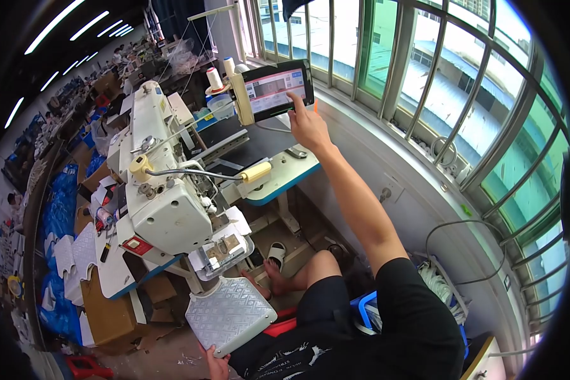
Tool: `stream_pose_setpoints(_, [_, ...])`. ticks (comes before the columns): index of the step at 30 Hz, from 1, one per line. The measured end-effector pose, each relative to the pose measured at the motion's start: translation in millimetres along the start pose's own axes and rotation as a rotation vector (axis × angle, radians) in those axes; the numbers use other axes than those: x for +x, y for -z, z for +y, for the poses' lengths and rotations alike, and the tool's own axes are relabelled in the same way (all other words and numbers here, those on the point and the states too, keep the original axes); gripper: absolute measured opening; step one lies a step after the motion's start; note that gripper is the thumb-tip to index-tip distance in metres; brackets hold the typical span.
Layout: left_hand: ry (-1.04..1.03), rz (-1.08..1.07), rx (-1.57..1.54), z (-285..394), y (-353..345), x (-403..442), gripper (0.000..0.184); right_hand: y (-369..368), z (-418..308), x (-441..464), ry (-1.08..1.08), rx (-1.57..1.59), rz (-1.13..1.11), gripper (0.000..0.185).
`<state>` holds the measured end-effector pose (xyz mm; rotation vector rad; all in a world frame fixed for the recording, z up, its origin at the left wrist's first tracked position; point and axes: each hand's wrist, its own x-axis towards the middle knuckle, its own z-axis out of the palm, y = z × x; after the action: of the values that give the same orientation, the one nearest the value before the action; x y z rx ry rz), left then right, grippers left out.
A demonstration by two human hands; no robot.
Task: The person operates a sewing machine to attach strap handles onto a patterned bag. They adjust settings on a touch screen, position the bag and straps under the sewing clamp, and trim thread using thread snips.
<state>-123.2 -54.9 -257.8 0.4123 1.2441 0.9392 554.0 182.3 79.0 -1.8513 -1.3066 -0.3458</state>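
Observation:
My right hand (308, 126) is raised to a tablet-like screen (275, 88), its index finger extended onto the lit display and the other fingers curled. Low in the view, my left hand (216, 365) grips the bottom edge of a silver-grey quilted panel (229, 311) with a diamond pattern. The panel's upper end lies just below the work plate (220, 253) of a large white sewing machine (171, 209). A yellow-headed lamp (256, 171) on a flexible neck reaches over the machine's right side.
Thread cones (214, 79) stand beside the screen. Barred windows (449, 82) line the right wall. More quilted pieces (79, 253) lie on the left, above a cardboard box (111, 313). A blue-rimmed crate (363, 310) is beside my leg. Several people sit far back on the left.

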Motion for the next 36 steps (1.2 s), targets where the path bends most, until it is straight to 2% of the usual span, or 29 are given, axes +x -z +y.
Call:
stream_pose_setpoints(4, [-0.005,0.048,0.002,-5.2,3.1,0.6,0.050,5.1,5.8,-4.2,-0.005,0.013,0.012,0.044])
stream_pose_setpoints(7, [0.016,0.077,-0.003,-5.0,3.6,1.8,0.050,4.8,22.0,-6.1,-0.107,0.072,0.123,0.044])
stream_pose_setpoints(11, [-0.020,0.036,0.038,-1.8,1.3,-2.0,0.049,7.9,29.6,-9.5,-0.136,0.064,0.040,0.043])
stream_pose_setpoints(20, [-0.032,0.071,0.005,-5.7,7.2,-0.7,0.050,8.5,34.7,-10.5,-0.095,0.065,0.035,0.044])
stream_pose_setpoints(22, [-0.021,-0.124,0.127,-38.8,74.4,21.8,0.063,12.8,32.0,-11.1,-0.105,0.054,0.018,0.043])
stream_pose_setpoints(23, [-0.014,-0.222,0.188,-46.8,88.8,27.2,0.072,15.0,30.6,-11.2,-0.110,0.046,0.010,0.043])
stream_pose_setpoints(24, [-0.013,-0.224,0.187,-42.2,77.8,26.0,0.072,16.9,28.8,-11.0,-0.110,0.045,0.010,0.043])
stream_pose_setpoints(27, [0.013,0.082,-0.033,-12.5,15.8,14.1,0.050,18.0,21.5,-11.2,-0.102,0.046,-0.016,0.042])
stream_pose_setpoints(31, [0.028,0.065,-0.032,-12.6,20.2,19.1,0.049,14.1,12.8,-7.2,0.015,0.067,-0.025,0.041])
stream_pose_setpoints(36, [0.023,0.077,-0.033,-8.5,10.4,10.3,0.052,12.9,4.2,-2.5,0.023,0.036,-0.009,0.038])
